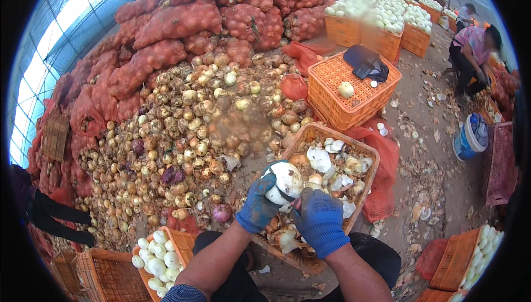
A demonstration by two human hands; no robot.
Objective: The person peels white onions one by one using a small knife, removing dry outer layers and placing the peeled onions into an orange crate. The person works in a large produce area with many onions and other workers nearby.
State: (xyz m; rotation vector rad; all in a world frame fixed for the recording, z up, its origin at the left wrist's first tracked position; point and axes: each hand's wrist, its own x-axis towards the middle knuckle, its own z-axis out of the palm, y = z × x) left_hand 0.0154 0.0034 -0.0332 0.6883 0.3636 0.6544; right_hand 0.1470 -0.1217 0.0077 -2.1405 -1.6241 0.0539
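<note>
My left hand (260, 204), in a blue coated work glove, grips a large white onion (287, 181) from its left side. The onion's outer skin is partly off, with a rough patch on its upper right. In my right hand (317, 219), also gloved in blue, is a small knife (286, 196) whose dark blade lies against the onion's lower side. Most of its handle is hidden by my fingers. Beneath both hands stands an orange plastic crate (375, 169) holding onion peels (319, 158) and several onions.
Loose unpeeled onions (174, 136) spread ahead, backed by stacked red mesh sacks (178, 24). An upturned orange crate (344, 107) bears an onion and a dark cloth item. Peeled onions fill a crate (159, 256) at lower left. A person (477, 53) bends at far right; a bucket (470, 138) stands near.
</note>
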